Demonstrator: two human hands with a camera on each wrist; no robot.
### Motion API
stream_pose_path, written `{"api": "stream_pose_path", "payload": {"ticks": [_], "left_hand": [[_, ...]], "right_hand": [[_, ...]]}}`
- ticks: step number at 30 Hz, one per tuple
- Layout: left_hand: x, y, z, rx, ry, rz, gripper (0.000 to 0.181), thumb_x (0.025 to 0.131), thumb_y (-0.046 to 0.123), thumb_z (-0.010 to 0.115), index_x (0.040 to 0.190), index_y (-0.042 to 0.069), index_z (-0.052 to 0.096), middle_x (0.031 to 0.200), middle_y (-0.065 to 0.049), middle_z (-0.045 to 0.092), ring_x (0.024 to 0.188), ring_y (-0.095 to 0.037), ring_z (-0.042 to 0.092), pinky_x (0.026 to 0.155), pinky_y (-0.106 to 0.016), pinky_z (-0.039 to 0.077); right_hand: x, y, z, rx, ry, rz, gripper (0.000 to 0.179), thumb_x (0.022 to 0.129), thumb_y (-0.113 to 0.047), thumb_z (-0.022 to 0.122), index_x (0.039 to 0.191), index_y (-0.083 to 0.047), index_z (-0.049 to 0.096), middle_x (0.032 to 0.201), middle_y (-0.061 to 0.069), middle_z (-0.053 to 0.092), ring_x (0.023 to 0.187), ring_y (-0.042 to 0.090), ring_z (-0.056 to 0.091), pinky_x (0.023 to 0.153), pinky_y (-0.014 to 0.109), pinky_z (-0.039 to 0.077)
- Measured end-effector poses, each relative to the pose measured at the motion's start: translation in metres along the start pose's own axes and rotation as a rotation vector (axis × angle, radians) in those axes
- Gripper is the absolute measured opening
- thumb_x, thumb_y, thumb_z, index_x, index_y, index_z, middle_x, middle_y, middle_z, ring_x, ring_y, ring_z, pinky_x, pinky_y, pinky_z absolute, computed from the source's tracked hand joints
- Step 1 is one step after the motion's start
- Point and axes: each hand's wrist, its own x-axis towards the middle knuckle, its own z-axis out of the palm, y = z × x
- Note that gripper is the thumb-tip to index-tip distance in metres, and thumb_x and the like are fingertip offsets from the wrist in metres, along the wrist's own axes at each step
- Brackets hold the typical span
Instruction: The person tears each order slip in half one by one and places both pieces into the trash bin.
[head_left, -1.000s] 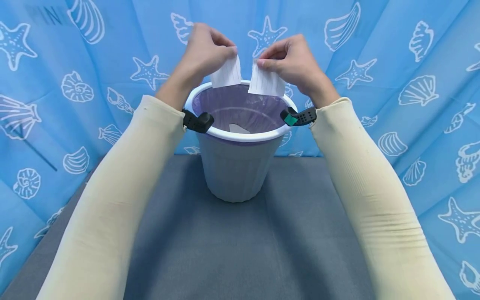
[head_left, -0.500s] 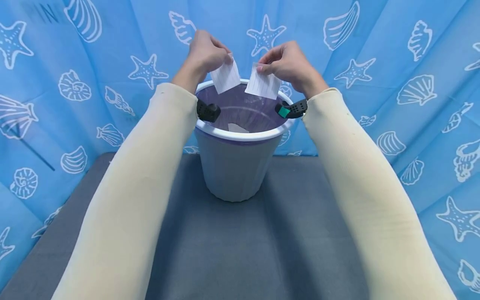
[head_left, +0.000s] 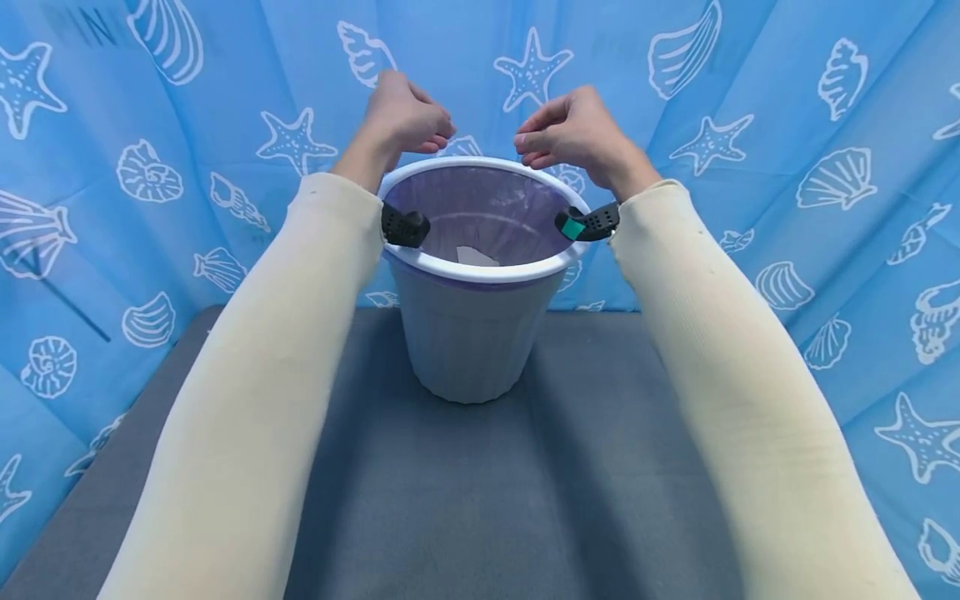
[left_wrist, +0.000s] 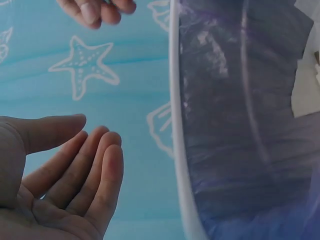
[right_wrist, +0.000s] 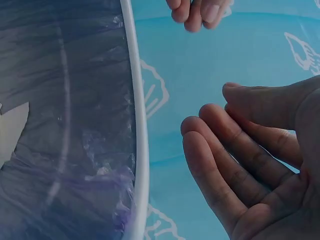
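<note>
A white-rimmed trash can (head_left: 468, 333) stands near the curtain, lined with a purple plastic bag (head_left: 487, 204). Down inside it lies pale paper (head_left: 477, 257), whose edges also show as paper (left_wrist: 306, 90) in the left wrist view and paper (right_wrist: 11, 131) in the right wrist view. Above the rim's back left is my left hand (head_left: 405, 121), its fingers loosely bent and holding nothing. My right hand (head_left: 573, 137) hovers over the back right, likewise bare, thumb close to the fingertips. In both wrist views the palms face up beside the rim with nothing between thumb and fingers.
A blue curtain (head_left: 615, 50) with white shells and starfish hangs right behind the can. Dark grey cloth (head_left: 465, 492) covers the surface underneath. Black wrist cameras (head_left: 405, 225) sit at the ends of the cream sleeves (head_left: 240, 392).
Half a second ago each hand pinched a lined white paper piece above the can. Both have let go, and those pieces are gone from the fingers. The hands stay over the rim.
</note>
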Motion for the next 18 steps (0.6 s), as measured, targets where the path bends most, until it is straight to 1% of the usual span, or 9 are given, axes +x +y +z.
{"api": "stream_pose_path", "payload": {"ticks": [4,7,9,11,13,15,18], "left_hand": [[-0.008,-0.005,-0.01,0.061,0.057,0.068,0.034,0.099,0.018,0.065,0.129,0.002,0.067,0.127,-0.011,0.065,0.103,-0.017,0.066,0.089,-0.023,0.053],[-0.017,-0.01,-0.019,0.129,0.109,0.128,0.034,0.101,0.024,0.061,0.129,0.005,0.068,0.126,-0.01,0.065,0.103,-0.015,0.064,0.092,-0.024,0.052],[-0.023,-0.015,-0.025,0.183,0.146,0.156,0.036,0.102,0.029,0.059,0.13,0.007,0.068,0.126,-0.009,0.065,0.105,-0.015,0.064,0.093,-0.026,0.05],[-0.029,-0.022,-0.033,0.237,0.185,0.167,0.039,0.104,0.033,0.056,0.132,0.009,0.067,0.129,-0.008,0.064,0.109,-0.016,0.062,0.094,-0.028,0.049],[-0.035,-0.033,-0.041,0.287,0.224,0.168,0.041,0.105,0.035,0.052,0.135,0.01,0.065,0.132,-0.008,0.063,0.116,-0.018,0.06,0.096,-0.029,0.048],[-0.039,-0.048,-0.048,0.321,0.247,0.169,0.043,0.106,0.036,0.049,0.138,0.01,0.062,0.134,-0.008,0.062,0.12,-0.019,0.058,0.098,-0.031,0.047],[-0.047,-0.079,-0.056,0.363,0.259,0.196,0.046,0.107,0.034,0.046,0.142,0.006,0.058,0.137,-0.013,0.061,0.126,-0.025,0.055,0.104,-0.039,0.045]], "right_hand": [[-0.008,0.005,-0.01,-0.058,0.006,-0.037,0.027,0.096,-0.016,0.072,0.113,0.005,0.068,0.098,0.01,0.07,0.086,0.019,0.069,0.078,0.025,0.057],[-0.018,0.011,-0.022,-0.087,0.02,-0.069,0.033,0.097,-0.019,0.071,0.119,0.005,0.067,0.102,0.009,0.07,0.091,0.019,0.069,0.083,0.027,0.056],[-0.026,0.017,-0.03,-0.11,0.045,-0.093,0.036,0.097,-0.022,0.07,0.12,0.005,0.067,0.101,0.006,0.071,0.093,0.019,0.069,0.086,0.027,0.055],[-0.034,0.024,-0.037,-0.138,0.079,-0.12,0.039,0.098,-0.026,0.069,0.122,0.005,0.067,0.102,0.005,0.071,0.094,0.017,0.068,0.088,0.028,0.054],[-0.043,0.035,-0.042,-0.18,0.119,-0.149,0.04,0.1,-0.029,0.066,0.123,0.004,0.068,0.104,0.007,0.071,0.095,0.016,0.067,0.088,0.028,0.053],[-0.052,0.049,-0.045,-0.241,0.165,-0.172,0.043,0.101,-0.034,0.063,0.124,0.002,0.069,0.108,0.01,0.071,0.097,0.017,0.066,0.087,0.028,0.052],[-0.066,0.078,-0.045,-0.352,0.231,-0.211,0.047,0.104,-0.039,0.057,0.128,0.0,0.068,0.118,0.017,0.07,0.106,0.025,0.065,0.09,0.038,0.051]]}}
